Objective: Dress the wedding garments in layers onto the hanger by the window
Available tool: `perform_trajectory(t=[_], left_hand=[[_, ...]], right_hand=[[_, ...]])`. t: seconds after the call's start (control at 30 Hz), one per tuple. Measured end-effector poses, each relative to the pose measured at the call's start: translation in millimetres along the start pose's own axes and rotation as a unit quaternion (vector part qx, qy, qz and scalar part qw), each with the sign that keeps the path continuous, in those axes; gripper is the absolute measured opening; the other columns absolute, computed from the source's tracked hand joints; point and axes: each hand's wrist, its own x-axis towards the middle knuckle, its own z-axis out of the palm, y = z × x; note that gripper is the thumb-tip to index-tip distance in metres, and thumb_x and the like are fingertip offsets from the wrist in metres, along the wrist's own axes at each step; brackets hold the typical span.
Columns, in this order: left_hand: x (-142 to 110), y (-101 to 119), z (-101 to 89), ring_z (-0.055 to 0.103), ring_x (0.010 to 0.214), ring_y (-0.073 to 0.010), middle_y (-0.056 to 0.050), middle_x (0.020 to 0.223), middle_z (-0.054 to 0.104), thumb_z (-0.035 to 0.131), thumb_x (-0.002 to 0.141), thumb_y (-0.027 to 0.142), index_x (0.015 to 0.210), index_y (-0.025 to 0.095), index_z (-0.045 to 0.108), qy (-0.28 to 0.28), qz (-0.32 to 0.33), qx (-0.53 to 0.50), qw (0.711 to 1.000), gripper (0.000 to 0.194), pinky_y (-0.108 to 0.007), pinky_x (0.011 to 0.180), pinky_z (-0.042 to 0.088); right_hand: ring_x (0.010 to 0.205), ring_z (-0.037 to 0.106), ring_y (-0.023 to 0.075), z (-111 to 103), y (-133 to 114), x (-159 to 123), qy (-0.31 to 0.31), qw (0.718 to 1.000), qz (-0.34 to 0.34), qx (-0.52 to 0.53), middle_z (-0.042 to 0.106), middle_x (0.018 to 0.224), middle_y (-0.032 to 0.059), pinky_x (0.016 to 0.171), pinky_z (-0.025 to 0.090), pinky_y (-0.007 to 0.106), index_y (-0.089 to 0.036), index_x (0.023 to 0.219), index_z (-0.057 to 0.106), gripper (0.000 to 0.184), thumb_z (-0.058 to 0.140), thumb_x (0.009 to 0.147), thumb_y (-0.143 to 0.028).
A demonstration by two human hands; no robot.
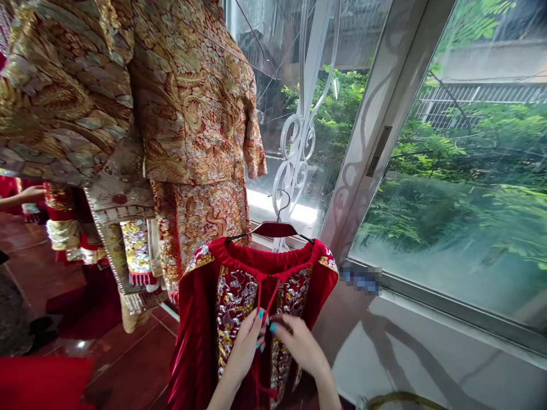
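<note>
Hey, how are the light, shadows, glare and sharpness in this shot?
Head view: daylight outside the window, pale streaks hazing its glass; head view: dark shadow bands on the wall, a white glare strip behind the grille; head view: a small highlight on the dim floor, right hand perhaps slightly motion-blurred.

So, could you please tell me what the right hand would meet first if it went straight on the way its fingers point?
The right hand would probably meet the left hand first, at its fingertips by the red cord, though depth between them is hard to judge.
</note>
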Motion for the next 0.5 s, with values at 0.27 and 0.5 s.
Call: perform_trajectory(t=[0.27, 0.5], left_hand=[[-22, -34, -7.6, 0.049, 0.054, -0.013, 0.001, 0.053, 0.056, 0.055, 0.071, 0.08, 0.061, 0.019, 0.054, -0.035, 0.044, 0.074, 0.996, 0.062, -0.026, 0.058, 0.04], [-35, -46, -36.6, 0.058, 0.061, -0.0185, -0.003, 0.058, 0.066, 0.055, 0.075, 0.076, 0.064, 0.019, 0.06, -0.021, 0.046, 0.072, 0.996, 0.059, -0.03, 0.069, 0.046]], right_hand=[[0.067, 0.067, 0.0145, -27, -39, 89, -0.129, 0.968, 0.124, 0.176, 0.069, 0.071, 0.0062, 0.067, 0.056, 0.027, -0.012, 0.078, 0.068, 0.04, 0.064, 0.088, -0.05], [0.063, 0.069, 0.0148, -18, -35, 105, -0.123, 0.951, 0.164, 0.229, 0.067, 0.067, 0.0017, 0.071, 0.06, 0.034, -0.015, 0.077, 0.057, 0.031, 0.055, 0.097, -0.039]])
